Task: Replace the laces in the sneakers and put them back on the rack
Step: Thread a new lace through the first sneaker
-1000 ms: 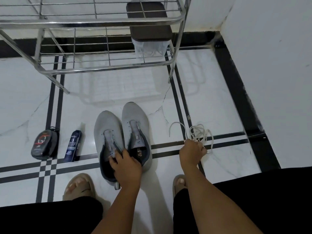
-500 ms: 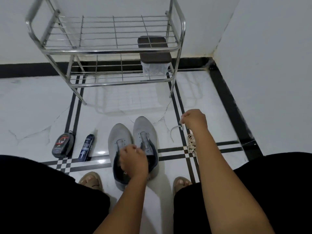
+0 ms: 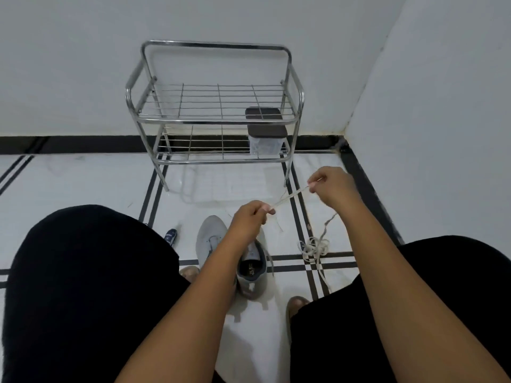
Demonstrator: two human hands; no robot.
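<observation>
Above the grey sneakers on the tiled floor, both hands pinch one pale lace stretched taut between them: the left hand holds one end, the right hand grips further along. The rest trails down to a loose tangle beside the shoes. It looks light, limp and easily knotted, so holding near the stiff tip should help threading. On the metal rack, a clear box with a dark lid sits on the lower shelf; its contents cannot be made out.
</observation>
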